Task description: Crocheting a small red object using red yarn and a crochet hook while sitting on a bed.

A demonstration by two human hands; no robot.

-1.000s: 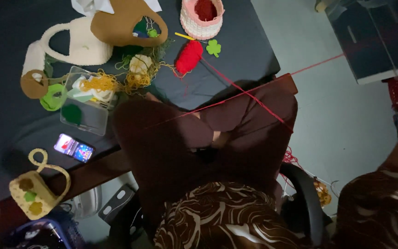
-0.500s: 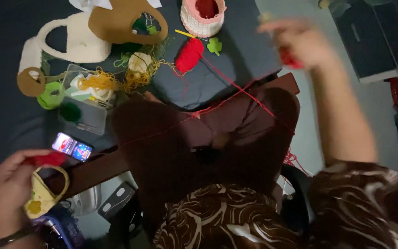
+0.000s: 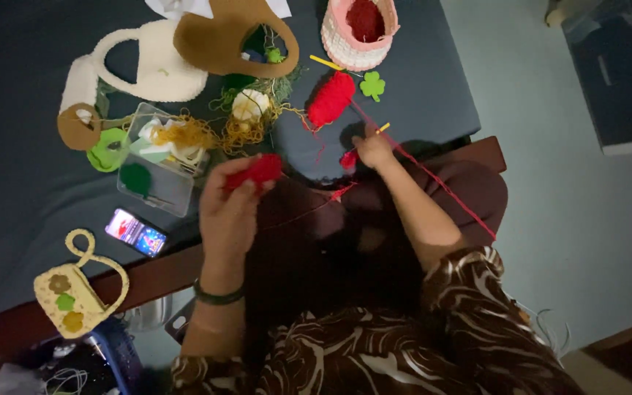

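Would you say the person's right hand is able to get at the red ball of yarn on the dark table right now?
Probably yes: the right hand sits just below the red ball of yarn, with nothing between, though it grips a hook.

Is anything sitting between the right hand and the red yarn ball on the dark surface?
Nothing visible does. The right hand holds a yellow hook just below the red yarn ball; only bare dark surface and the strand lie between.
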